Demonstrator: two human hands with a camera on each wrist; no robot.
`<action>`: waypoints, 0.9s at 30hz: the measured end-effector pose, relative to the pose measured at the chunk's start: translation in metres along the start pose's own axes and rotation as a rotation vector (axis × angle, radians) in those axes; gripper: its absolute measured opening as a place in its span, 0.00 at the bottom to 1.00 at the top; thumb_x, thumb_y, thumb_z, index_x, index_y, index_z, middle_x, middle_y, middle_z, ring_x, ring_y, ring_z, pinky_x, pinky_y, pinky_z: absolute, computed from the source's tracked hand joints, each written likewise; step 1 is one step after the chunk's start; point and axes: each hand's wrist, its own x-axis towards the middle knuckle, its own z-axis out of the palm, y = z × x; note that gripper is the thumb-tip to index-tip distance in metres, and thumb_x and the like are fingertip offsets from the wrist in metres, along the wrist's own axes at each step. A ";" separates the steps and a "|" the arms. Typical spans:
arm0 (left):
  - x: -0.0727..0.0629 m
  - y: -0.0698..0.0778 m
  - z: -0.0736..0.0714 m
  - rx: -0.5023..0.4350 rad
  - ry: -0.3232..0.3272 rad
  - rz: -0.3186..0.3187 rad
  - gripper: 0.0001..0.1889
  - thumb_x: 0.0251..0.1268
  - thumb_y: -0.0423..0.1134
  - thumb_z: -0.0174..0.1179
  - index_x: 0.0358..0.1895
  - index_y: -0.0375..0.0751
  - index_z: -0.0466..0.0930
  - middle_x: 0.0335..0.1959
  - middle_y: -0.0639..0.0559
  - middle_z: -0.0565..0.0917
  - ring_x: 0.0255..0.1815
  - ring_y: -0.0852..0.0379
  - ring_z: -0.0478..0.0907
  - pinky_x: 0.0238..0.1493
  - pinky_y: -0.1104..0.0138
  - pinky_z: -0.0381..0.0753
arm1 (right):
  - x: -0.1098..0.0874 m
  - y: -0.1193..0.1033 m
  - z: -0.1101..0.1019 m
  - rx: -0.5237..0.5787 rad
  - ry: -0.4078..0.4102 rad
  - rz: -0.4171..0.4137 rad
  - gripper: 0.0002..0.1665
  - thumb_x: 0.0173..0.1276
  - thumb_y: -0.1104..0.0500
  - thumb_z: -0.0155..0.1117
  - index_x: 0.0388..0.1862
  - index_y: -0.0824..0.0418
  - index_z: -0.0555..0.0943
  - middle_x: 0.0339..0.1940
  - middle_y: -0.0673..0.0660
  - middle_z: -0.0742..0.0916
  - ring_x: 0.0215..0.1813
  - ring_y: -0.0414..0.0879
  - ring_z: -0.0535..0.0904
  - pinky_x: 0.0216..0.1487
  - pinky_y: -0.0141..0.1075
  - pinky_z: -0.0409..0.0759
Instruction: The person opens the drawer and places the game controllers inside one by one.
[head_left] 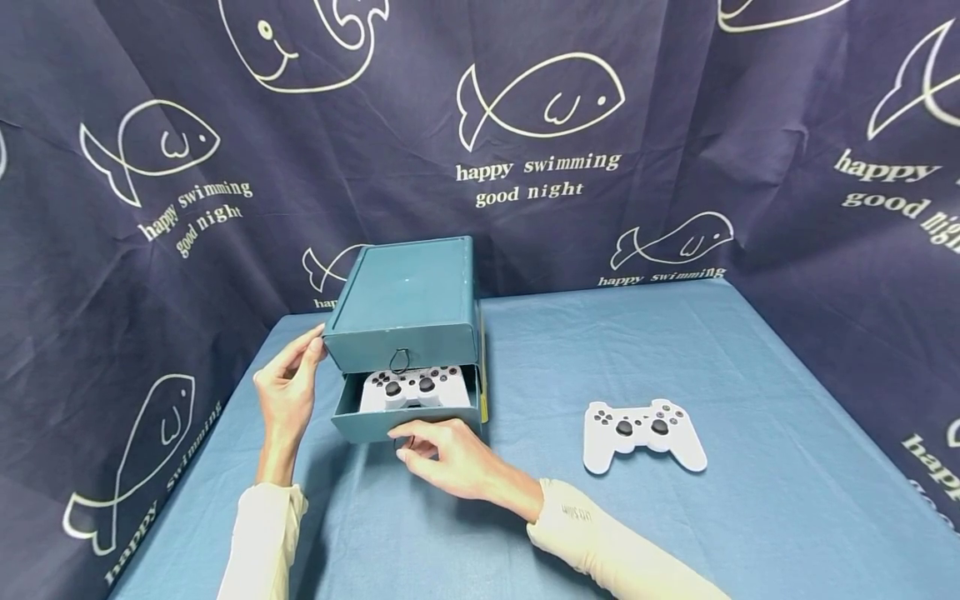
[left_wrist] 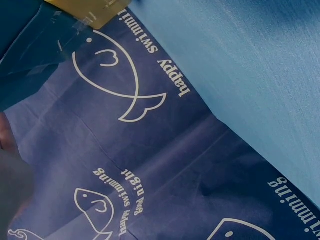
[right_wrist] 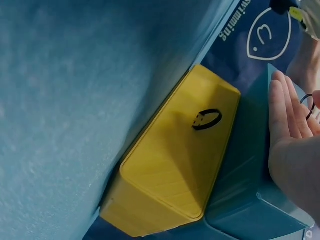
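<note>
A teal drawer box [head_left: 405, 283] stands toward the back left of the table, with its lower teal drawer [head_left: 367, 427] pulled partly out. Inside that drawer lies a white game controller [head_left: 415, 388]. My left hand [head_left: 288, 392] holds the box's front left corner between thumb and fingers. At the drawer front, my right hand [head_left: 457, 458] pinches the black loop pull [head_left: 402, 443], its other fingers lying along the front in the right wrist view. A second white game controller [head_left: 642, 433] rests on the table, right of the box.
Under the teal drawer sits a yellow drawer [right_wrist: 180, 155] with its own black loop [right_wrist: 207, 120]. The upper teal drawer also has a loop pull [head_left: 400, 360]. Blue cloth [head_left: 540, 358] covers the table, and dark printed curtains [head_left: 540, 242] hang behind and at both sides.
</note>
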 end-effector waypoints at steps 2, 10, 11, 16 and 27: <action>0.000 0.000 0.000 0.001 0.000 -0.001 0.13 0.70 0.25 0.65 0.55 0.32 0.88 0.35 0.32 0.88 0.35 0.67 0.86 0.39 0.76 0.77 | 0.002 0.004 -0.001 0.012 0.006 0.006 0.15 0.74 0.65 0.65 0.58 0.64 0.84 0.36 0.53 0.90 0.41 0.31 0.84 0.49 0.26 0.80; 0.000 -0.001 0.000 -0.009 0.000 0.013 0.13 0.70 0.24 0.64 0.54 0.31 0.88 0.34 0.28 0.86 0.34 0.64 0.86 0.37 0.76 0.76 | 0.009 0.010 -0.006 0.041 0.006 0.042 0.16 0.74 0.63 0.66 0.59 0.62 0.84 0.35 0.54 0.90 0.39 0.31 0.84 0.48 0.28 0.81; 0.000 -0.001 0.000 -0.007 0.001 0.015 0.13 0.70 0.24 0.64 0.54 0.31 0.88 0.34 0.28 0.86 0.34 0.65 0.86 0.36 0.76 0.76 | 0.009 0.011 -0.006 0.037 0.005 0.042 0.16 0.74 0.63 0.66 0.59 0.62 0.84 0.35 0.53 0.89 0.39 0.31 0.84 0.48 0.29 0.82; 0.000 -0.002 -0.001 0.001 0.001 0.021 0.13 0.70 0.23 0.64 0.54 0.31 0.88 0.34 0.32 0.88 0.34 0.64 0.87 0.37 0.76 0.76 | 0.012 0.013 -0.006 0.028 0.013 0.026 0.15 0.75 0.63 0.66 0.59 0.62 0.84 0.35 0.56 0.90 0.38 0.31 0.84 0.46 0.28 0.81; 0.000 -0.001 -0.001 0.005 -0.004 0.013 0.13 0.70 0.24 0.64 0.55 0.32 0.88 0.34 0.36 0.89 0.34 0.67 0.85 0.38 0.76 0.77 | 0.022 0.025 -0.010 -0.014 0.037 0.019 0.15 0.74 0.63 0.66 0.58 0.63 0.85 0.35 0.53 0.90 0.37 0.32 0.84 0.44 0.28 0.81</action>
